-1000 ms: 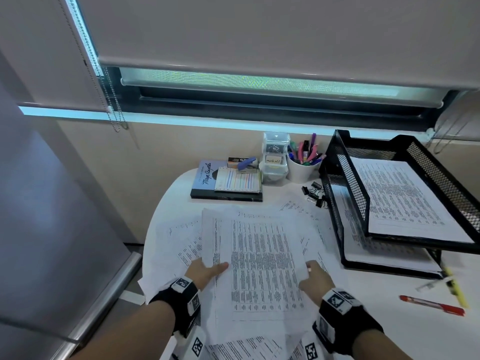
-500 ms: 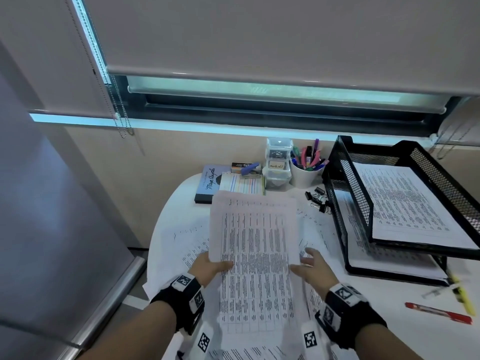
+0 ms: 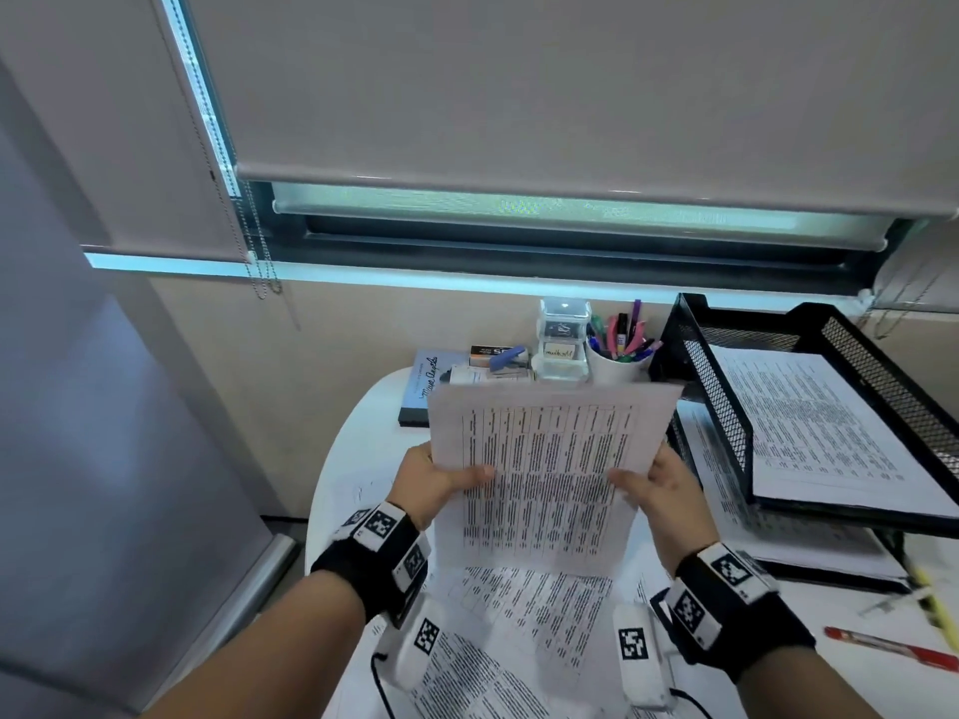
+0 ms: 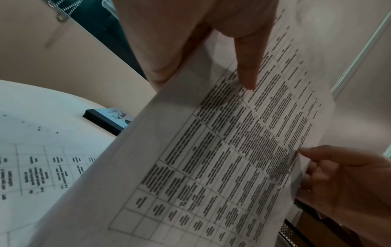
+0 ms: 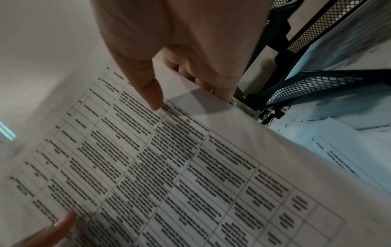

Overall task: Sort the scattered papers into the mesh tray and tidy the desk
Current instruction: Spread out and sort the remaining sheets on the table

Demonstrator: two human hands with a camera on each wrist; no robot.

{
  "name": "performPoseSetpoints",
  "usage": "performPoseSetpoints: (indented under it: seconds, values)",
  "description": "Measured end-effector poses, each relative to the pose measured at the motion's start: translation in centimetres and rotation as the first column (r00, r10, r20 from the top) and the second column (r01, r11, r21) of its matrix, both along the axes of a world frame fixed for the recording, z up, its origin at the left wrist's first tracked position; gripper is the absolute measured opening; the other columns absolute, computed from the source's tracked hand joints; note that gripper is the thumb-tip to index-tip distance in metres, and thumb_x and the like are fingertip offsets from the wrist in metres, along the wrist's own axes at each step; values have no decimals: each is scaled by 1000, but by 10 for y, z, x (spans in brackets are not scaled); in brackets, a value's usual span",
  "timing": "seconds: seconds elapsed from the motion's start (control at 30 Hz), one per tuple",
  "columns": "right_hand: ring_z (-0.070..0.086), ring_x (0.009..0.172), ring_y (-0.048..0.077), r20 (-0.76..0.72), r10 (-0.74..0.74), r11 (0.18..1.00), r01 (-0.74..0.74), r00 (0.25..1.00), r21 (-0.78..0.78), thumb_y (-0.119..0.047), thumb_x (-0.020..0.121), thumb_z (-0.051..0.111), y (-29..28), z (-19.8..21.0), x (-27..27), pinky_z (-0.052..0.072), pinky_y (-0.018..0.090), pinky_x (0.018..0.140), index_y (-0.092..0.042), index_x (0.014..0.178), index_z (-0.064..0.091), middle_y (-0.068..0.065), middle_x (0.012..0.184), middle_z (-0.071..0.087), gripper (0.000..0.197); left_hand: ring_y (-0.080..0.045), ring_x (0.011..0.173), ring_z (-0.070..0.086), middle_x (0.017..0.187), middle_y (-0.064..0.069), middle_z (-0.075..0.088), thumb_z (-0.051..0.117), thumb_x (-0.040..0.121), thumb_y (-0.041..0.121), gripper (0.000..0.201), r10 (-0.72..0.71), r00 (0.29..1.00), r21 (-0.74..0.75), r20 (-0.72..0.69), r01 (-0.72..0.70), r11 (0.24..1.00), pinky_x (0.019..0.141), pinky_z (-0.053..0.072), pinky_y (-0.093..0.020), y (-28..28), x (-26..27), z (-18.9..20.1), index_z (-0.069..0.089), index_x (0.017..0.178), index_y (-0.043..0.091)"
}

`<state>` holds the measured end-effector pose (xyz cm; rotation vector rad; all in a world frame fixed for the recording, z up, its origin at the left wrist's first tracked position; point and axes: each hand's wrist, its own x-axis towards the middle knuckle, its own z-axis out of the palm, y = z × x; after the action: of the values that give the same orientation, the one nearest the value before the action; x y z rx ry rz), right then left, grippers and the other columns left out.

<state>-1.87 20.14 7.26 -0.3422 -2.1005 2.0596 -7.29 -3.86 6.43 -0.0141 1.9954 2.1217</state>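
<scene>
I hold a stack of printed table sheets point(image 3: 545, 474) upright above the white desk point(image 3: 358, 459). My left hand point(image 3: 441, 480) pinches its left edge, thumb on the front, fingers behind. My right hand point(image 3: 654, 485) pinches the right edge the same way. The left wrist view shows the sheets point(image 4: 222, 158) under my left thumb point(image 4: 247, 70). The right wrist view shows the same sheets point(image 5: 180, 167) under my right thumb point(image 5: 148, 88). More printed papers point(image 3: 524, 614) lie scattered on the desk below. The black two-tier mesh tray point(image 3: 726, 407) stands to the right, with papers on both tiers.
Along the back of the desk lie a book point(image 3: 423, 389), a stapler point(image 3: 506, 358), a clear box point(image 3: 563, 345) and a white cup of pens point(image 3: 620, 365). A red pen point(image 3: 887, 648) and a yellow marker point(image 3: 929, 596) lie at the front right. Binder clips point(image 5: 271, 115) sit beside the tray.
Both hands have lifted the sheets from flat on the desk to upright in the air, and squared them into one stack. The sheets now hide part of the book.
</scene>
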Motion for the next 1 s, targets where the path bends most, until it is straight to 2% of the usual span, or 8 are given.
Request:
performPoseSetpoints:
  seconds: [0.1, 0.2, 0.33, 0.6, 0.73, 0.87, 0.93, 1.0]
  values:
    - [64, 98, 15, -2, 2, 1000, -2, 1000, -1, -1, 84, 63, -4, -3, 1, 49, 31, 80, -22, 101, 62, -1, 104, 70, 27, -30, 95, 68, 99, -12, 72, 76, 69, -3, 28, 28, 1000, 27, 8, -28, 999, 85, 55, -43, 2, 2, -3, 69, 93, 9]
    - [66, 98, 17, -29, -41, 999, 41, 999, -20, -8, 83, 65, -7, -1, 1, 49, 35, 86, -23, 97, 64, -1, 102, 71, 20, -29, 92, 68, 95, -10, 72, 76, 70, -1, 24, 58, 998, 46, 0, -58, 997, 85, 55, -45, 4, 3, -2, 69, 90, 11]
    - [67, 90, 13, -93, -82, 996, 80, 992, -28, -6, 81, 68, -6, 3, 3, 49, 29, 80, -20, 93, 64, -4, 94, 72, 19, -26, 94, 68, 97, -10, 73, 78, 69, 1, 28, 38, 999, 67, -15, -37, 997, 84, 55, -42, 3, 2, -1, 69, 94, 10]
    - [63, 101, 19, 81, 27, 998, -31, 996, 51, 3, 86, 58, -11, -28, 6, 48, 39, 94, -25, 96, 61, -4, 102, 68, 29, -24, 87, 68, 85, -5, 72, 76, 67, -7, 25, 21, 998, 21, 51, -23, 1000, 83, 54, -37, 4, 3, -17, 68, 83, 11]
    - [63, 102, 24, 118, -40, 995, 28, 992, 96, -2, 89, 56, -9, -35, 6, 47, 45, 97, -18, 102, 63, 1, 102, 69, 21, -25, 90, 69, 92, -7, 73, 79, 67, 1, 27, 38, 999, -16, 36, -38, 999, 83, 56, -39, 3, 2, -19, 69, 91, 10]
    - [63, 102, 23, 87, -82, 990, 71, 993, 126, -8, 90, 57, 0, -23, 3, 48, 47, 96, -18, 105, 65, 2, 105, 70, 20, -14, 84, 70, 92, -2, 74, 80, 67, 3, 29, 33, 999, -2, -23, -33, 999, 75, 57, -29, 7, -4, -11, 69, 93, 13]
    - [63, 101, 22, 80, -93, 991, 84, 992, 108, -8, 91, 56, 5, -14, 3, 48, 44, 94, -22, 102, 65, 0, 105, 69, 20, -14, 84, 70, 94, -3, 73, 79, 69, 5, 28, -25, 1000, -27, 15, 26, 999, 78, 57, -32, 6, -3, -15, 69, 93, 15]
    - [62, 99, 22, 82, -104, 992, 98, 991, 82, -4, 91, 54, 9, -5, 2, 48, 40, 92, -22, 99, 64, 0, 103, 68, 22, -18, 91, 70, 99, -4, 73, 80, 69, 18, 31, -146, 988, -152, 55, 152, 977, 88, 54, -40, 3, 2, -29, 68, 98, 17]
